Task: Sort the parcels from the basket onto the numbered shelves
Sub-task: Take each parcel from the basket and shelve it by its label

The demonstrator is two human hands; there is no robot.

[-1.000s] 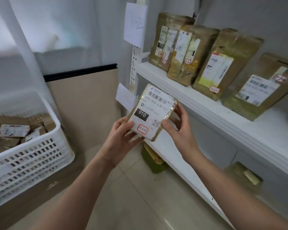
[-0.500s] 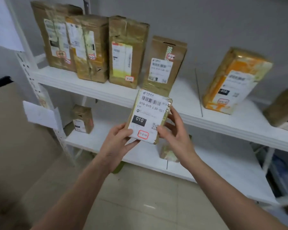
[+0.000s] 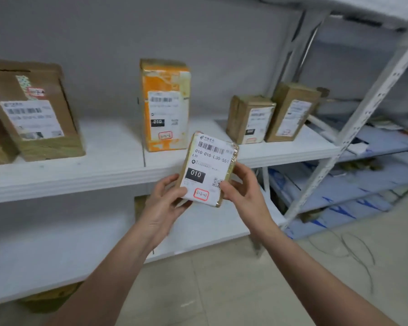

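- While held up in mid-air just in front of the near edge of the white upper shelf, not resting on it: a small taped parcel, nearly upright, top tipped a little to the right, white label facing near, printed "010" with a red-ringed handwritten mark low down.
- Gripped low on its left edge by the left hand: thumb across the label's bottom corner, fingers curled round behind.
- Gripped on its right edge by the right hand: thumb on the front, fingers wrapped round the back.
- On the upper shelf, farther back: an orange box standing upright behind the parcel; a big brown box at far left; two small brown boxes close side by side at right.
- Below: a white lower shelf, mostly bare board in view; under it at near left, a yellowish bundle on the ground.
- Behind the shelves: a plain grey wall.
- At right: a second white metal rack with perforated posts, stacked with flat blue-and-white sheets.
- Underfoot: a pale tiled floor, with thin loose wires lying on it at right.
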